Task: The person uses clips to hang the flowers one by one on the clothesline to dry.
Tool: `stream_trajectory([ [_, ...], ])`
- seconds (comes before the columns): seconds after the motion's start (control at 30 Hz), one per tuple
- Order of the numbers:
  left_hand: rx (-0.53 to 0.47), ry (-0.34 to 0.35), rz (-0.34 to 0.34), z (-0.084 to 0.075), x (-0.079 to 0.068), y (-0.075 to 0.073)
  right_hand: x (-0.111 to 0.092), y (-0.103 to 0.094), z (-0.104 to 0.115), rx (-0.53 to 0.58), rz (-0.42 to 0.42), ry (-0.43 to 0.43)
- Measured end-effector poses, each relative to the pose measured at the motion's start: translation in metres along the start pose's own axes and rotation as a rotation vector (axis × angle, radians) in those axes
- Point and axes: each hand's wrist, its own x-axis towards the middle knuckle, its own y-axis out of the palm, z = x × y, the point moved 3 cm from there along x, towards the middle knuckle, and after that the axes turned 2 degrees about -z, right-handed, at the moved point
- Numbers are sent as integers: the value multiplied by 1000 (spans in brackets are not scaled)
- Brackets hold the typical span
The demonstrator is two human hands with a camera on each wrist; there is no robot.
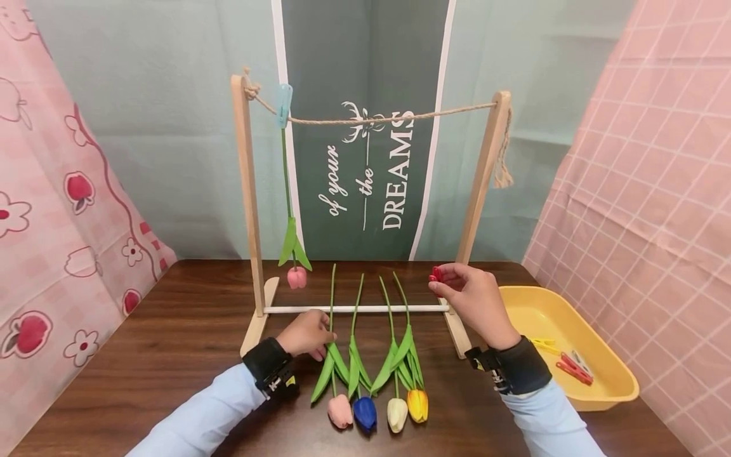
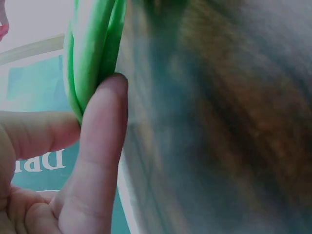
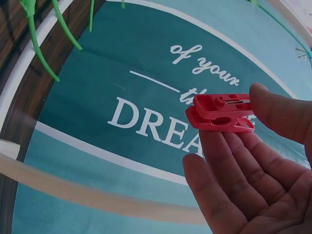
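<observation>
My left hand (image 1: 305,333) pinches a light pink artificial tulip (image 1: 340,411) by its green leaves (image 2: 90,48), between thumb and index finger. To its right on the table are a blue tulip (image 1: 365,415), a white tulip (image 1: 396,416) and a yellow tulip (image 1: 417,405), blooms toward me. My right hand (image 1: 474,298), raised near the right post, holds a red clothespin (image 3: 222,113) between thumb and fingers. From the rope (image 1: 354,121), a pink tulip (image 1: 296,277) hangs bloom down, its stem end in a light blue clothespin (image 1: 283,106).
The wooden frame has a left post (image 1: 249,190), a right post (image 1: 485,171) and a white crossbar (image 1: 354,309) low down. On the right, a yellow tray (image 1: 605,362) contains a red clothespin (image 1: 573,369) and a yellow one (image 1: 546,345). Patterned cloth surrounds the brown table (image 1: 143,355).
</observation>
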Motion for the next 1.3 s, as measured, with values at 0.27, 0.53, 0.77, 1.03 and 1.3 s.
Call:
stream_trajectory([
  [0.27,33,92,-62,-18,-7,-14,3,4,5,14,11,-18],
  [0.53,104,185,-132,-35,-17,-26,14,4,14,35,6,-44],
  [0.77,117,255,-185,-51,-28,-36,27,4,28,64,-15,-92],
  [1.03,178,300,-253,-65,-36,-44,39,1,52,106,-55,-177],
  [1.3,166,367,-328,-81,-45,-54,53,-1,76,172,-76,-236],
])
